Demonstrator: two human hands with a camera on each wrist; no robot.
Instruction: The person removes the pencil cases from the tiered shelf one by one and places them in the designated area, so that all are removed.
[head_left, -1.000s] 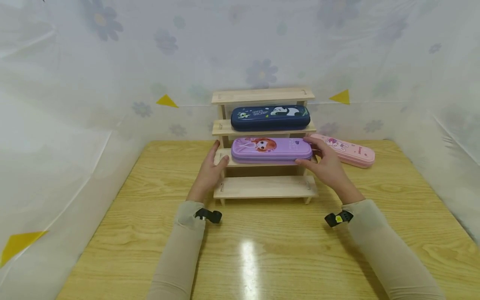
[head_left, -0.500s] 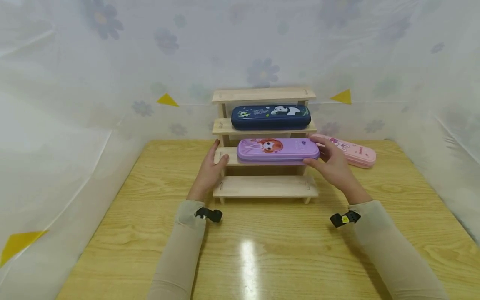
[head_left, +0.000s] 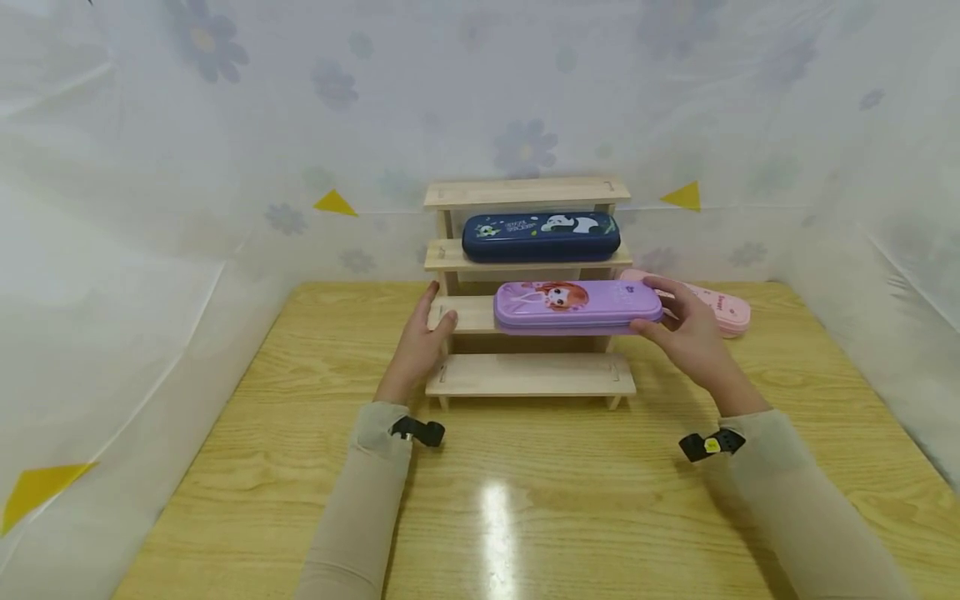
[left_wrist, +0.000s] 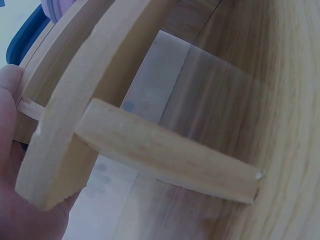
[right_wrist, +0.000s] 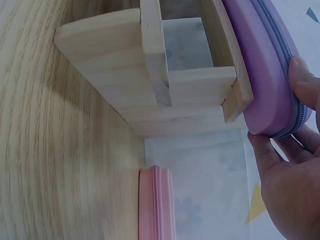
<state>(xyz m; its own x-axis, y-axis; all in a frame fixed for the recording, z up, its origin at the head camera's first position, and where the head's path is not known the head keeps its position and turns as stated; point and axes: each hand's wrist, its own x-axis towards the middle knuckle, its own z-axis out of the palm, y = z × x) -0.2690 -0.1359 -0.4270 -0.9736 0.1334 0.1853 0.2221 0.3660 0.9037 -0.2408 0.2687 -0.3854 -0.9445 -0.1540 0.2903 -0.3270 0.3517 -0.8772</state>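
A purple zip pencil case [head_left: 577, 305] with a printed doll face lies along the second tier of a stepped wooden rack [head_left: 525, 373], its right end jutting past the rack. My right hand [head_left: 690, 337] pinches that end, thumb in front and fingers behind; in the right wrist view the thumb lies by the zip of the purple pencil case [right_wrist: 267, 70]. My left hand [head_left: 416, 346] holds the rack's left end, thumb at the second tier's front edge. In the left wrist view, boards of the rack [left_wrist: 75, 100] hide much of that hand.
A navy panda pencil case [head_left: 542, 237] sits on the third tier. Behind my right hand, a pink pencil case [head_left: 729, 314] lies on the wood-grain table [head_left: 570, 500], partly hidden. A pale flowered sheet [head_left: 480, 100] hangs behind and at both sides.
My right hand has slid the purple pencil case to the right along the tier, covering more of the pink one. The left hand and rack have stayed in place.
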